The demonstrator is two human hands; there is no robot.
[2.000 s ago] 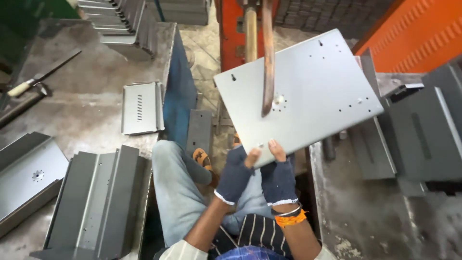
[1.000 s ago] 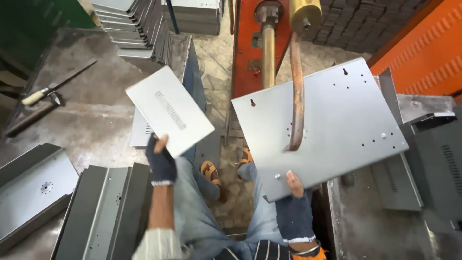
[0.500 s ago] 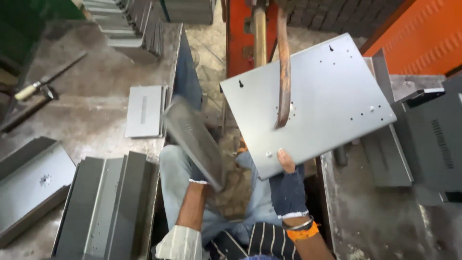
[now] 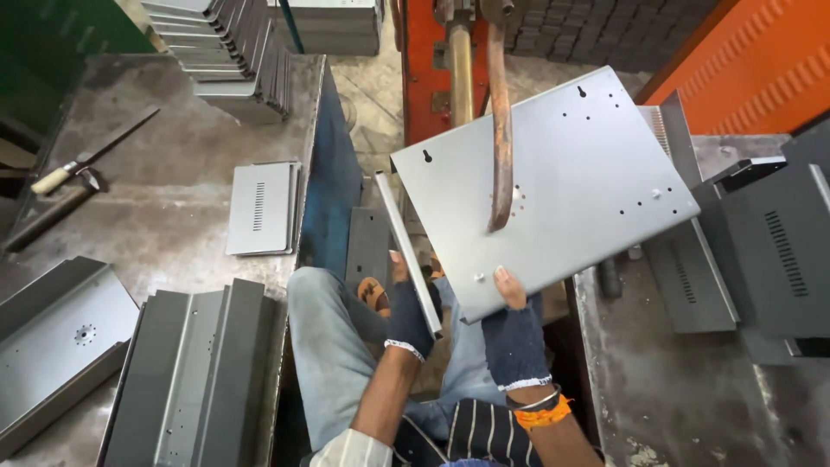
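Observation:
A large grey sheet-metal panel (image 4: 571, 173) with small holes is held tilted under the curved copper arm (image 4: 499, 130) of a spot-welding machine. My right hand (image 4: 512, 333), in a dark fingerless glove, grips the panel's near edge with the thumb on top. My left hand (image 4: 406, 307), gloved the same way, holds a smaller slotted metal plate (image 4: 406, 246) edge-on against the large panel's left side. The copper arm's tip rests on the panel near a ring of holes.
Left bench carries a slotted plate (image 4: 262, 207), bent grey housings (image 4: 194, 372), a flat panel (image 4: 52, 337), a file and hammer (image 4: 78, 169), and stacked parts (image 4: 225, 52). Dark vented covers (image 4: 761, 251) lie on the right bench. The orange machine column (image 4: 432, 60) stands ahead.
My left hand picked a small slotted plate off the left bench, swung it right and brought it edge-on to the large panel's left side. The right hand kept holding the panel.

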